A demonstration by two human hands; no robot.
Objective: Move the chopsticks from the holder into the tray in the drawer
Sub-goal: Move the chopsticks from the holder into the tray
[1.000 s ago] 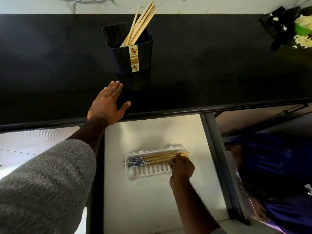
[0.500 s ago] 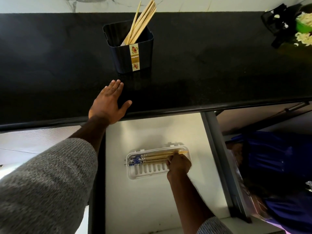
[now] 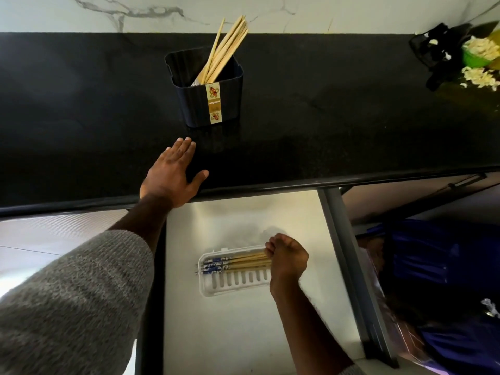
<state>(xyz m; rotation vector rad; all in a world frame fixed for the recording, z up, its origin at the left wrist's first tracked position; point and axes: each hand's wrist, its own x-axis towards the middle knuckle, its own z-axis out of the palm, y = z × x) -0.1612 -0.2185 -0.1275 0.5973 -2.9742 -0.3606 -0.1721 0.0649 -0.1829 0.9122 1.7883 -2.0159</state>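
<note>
Down in the drawer (image 3: 243,334), the right hand (image 3: 286,262) is curled around a bunch of chopsticks (image 3: 238,262) in the white tray (image 3: 232,286).

Its fingers are closed over the plain wooden ends, and the sticks lie flat and side by side along the far part of the tray. Their other ends are blue with little white marks and poke just past the tray's left rim. The left hand (image 3: 173,177) is wide open, fingers spread, lying flat on the black worktop (image 3: 324,109) near its front edge. It holds nothing. More plain chopsticks (image 3: 224,50) stand leaning in the dark holder (image 3: 208,98) on the worktop, just beyond the left hand. The holder has a strip label on its front.
</note>
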